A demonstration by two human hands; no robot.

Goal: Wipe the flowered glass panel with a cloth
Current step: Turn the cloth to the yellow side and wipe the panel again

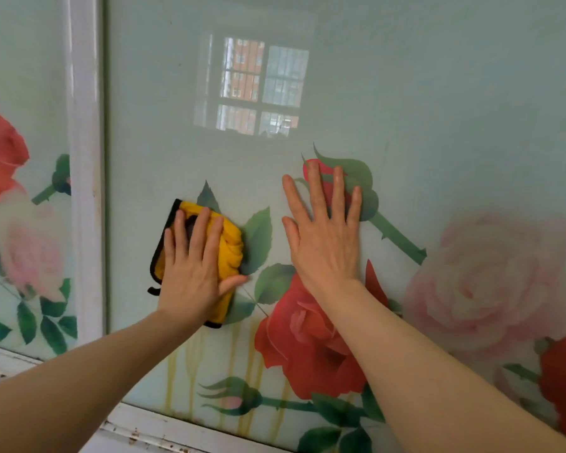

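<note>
The flowered glass panel (406,93) fills most of the view, pale green with printed red and pink roses and green leaves. A folded yellow cloth with a black edge (231,246) lies flat against the glass at centre left. My left hand (195,266) presses on it with straight, spread fingers. My right hand (324,230) rests flat on the bare glass to the right of the cloth, fingers straight and pointing up over a rosebud. Yellowish drip streaks (242,380) run down the glass below the cloth.
A white vertical frame bar (85,158) borders the panel on the left, with another flowered pane (20,223) beyond it. A white bottom rail (164,429) with chipped paint runs below. A window reflection (255,89) shows in the upper glass.
</note>
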